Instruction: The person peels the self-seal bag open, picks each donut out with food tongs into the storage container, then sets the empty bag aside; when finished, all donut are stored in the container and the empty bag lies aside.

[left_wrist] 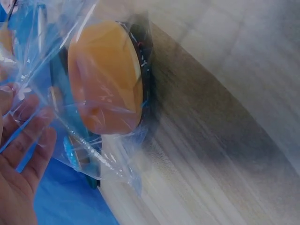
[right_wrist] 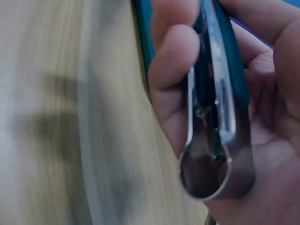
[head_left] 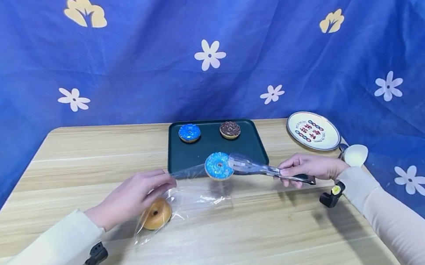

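My left hand [head_left: 136,195] holds a clear plastic bag [head_left: 200,193] at its upper edge. Inside the bag is a donut [head_left: 156,213], its plain golden underside toward the head camera; dark icing with sprinkles [left_wrist: 142,65] shows along its far side in the left wrist view. My right hand [head_left: 306,167] grips metal tongs [head_left: 260,168] by their dark handles. Between the tongs' tips is a blue-iced donut [head_left: 219,166] with pale sprinkles, close by the bag's right end. The right wrist view shows the tongs' rounded spring end [right_wrist: 206,173] against the palm.
Beyond the hands lies a dark green tray [head_left: 207,153] bearing another blue donut [head_left: 189,132] and a chocolate one [head_left: 230,130]. A white plate [head_left: 313,131] with red lettering stands at the table's right edge, near a white ladle-like bowl [head_left: 356,155]. Blue cloth [head_left: 146,47] hangs behind.
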Demonstrator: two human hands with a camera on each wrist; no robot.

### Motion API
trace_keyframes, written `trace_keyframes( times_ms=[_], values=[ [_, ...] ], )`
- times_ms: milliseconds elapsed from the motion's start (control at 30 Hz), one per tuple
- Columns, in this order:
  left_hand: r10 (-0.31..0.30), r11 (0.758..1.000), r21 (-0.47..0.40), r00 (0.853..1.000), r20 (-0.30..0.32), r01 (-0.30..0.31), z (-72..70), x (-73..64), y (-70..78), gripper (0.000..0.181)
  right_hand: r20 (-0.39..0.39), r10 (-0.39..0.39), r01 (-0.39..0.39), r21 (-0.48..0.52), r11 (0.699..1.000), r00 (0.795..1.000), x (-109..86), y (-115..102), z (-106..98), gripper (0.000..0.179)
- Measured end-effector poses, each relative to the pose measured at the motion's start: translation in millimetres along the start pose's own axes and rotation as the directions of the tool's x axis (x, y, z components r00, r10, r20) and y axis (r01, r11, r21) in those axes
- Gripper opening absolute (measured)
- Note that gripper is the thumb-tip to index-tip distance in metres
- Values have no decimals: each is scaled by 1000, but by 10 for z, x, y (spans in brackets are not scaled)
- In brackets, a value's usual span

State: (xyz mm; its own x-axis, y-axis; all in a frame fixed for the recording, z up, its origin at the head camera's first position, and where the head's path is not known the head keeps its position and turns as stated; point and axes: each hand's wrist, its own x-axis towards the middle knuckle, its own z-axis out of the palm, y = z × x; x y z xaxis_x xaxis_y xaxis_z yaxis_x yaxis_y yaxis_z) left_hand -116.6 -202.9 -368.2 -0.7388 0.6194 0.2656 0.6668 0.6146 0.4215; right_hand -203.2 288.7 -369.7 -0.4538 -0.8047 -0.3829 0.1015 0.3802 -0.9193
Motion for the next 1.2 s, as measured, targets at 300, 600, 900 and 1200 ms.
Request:
trace_keyframes(
  times_ms=[300, 600, 900, 1200],
  values=[
    [4, 1000, -4, 1000, 19, -4, -2, 0, 12, 23, -201, -36, 35, -4, 999, 979, 178, -35, 18, 34],
    [17, 1000, -20, 1000, 16, -17, -2, -27, 8, 21, -262, 64, -76, -36, 996, 963, 627, -189, 208, 43],
    [13, 1000, -25, 1000, 28, -12, -9, -22, 16, 21, -267, 121, -131, -20, 991, 956, 876, -243, 352, 40],
    [-3, 1000, -28, 999, 38, 4, -5, -32, 21, 21, -280, 142, -146, 4, 989, 950, 937, -279, 417, 40]
  ],
)
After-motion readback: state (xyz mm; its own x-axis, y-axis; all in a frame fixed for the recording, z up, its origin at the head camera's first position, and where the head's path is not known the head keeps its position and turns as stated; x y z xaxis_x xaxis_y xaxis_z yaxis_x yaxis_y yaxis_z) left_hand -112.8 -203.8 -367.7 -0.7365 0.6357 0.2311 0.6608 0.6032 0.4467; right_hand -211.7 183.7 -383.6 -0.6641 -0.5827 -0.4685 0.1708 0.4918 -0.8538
